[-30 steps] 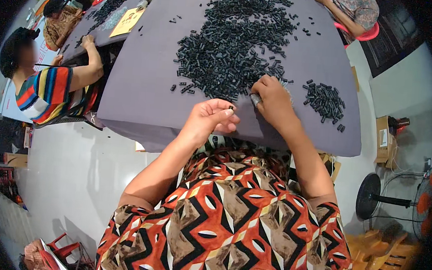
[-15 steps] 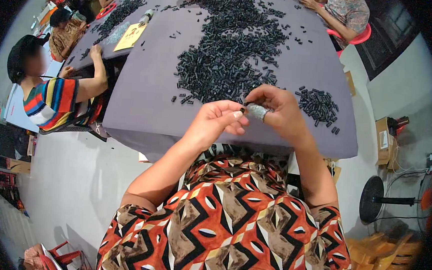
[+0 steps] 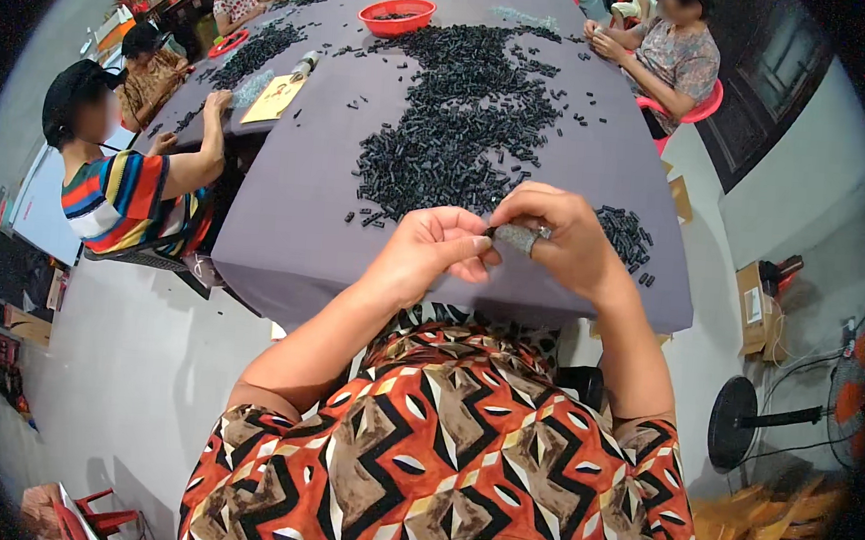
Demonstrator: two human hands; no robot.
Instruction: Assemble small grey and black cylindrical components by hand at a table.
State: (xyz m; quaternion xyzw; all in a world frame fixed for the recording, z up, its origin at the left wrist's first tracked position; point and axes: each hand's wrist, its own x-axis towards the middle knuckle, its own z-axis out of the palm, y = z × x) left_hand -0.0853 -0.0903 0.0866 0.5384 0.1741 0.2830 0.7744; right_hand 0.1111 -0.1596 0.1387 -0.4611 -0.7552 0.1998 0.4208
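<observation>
Both my hands meet in front of my body, over the near edge of the cloth-covered table [image 3: 287, 195]. My left hand [image 3: 418, 257] pinches a small black cylindrical piece [image 3: 489, 233] between thumb and fingertips. Close against it, my right hand [image 3: 567, 237] has its fingers curled, the fingertips at the black piece. A silvery, glinting thing [image 3: 518, 238] shows in the right hand; whether it is a cluster of tiny bits or a wrap, I cannot tell. Beyond my hands spreads a large heap of black cylindrical pieces [image 3: 441, 150], with a smaller heap [image 3: 627, 239] to the right.
A red basket [image 3: 398, 19] stands at the far side, and a yellow sheet [image 3: 274, 98] lies left. Co-workers sit along the table, one in a striped shirt [image 3: 127, 198] at left, another [image 3: 679, 67] at right. A black-based fan [image 3: 735, 422] is at lower right.
The view has tilted up a little, so more of the table's far end shows. My hands have drawn closer together, the right fingertips now meeting the black piece.
</observation>
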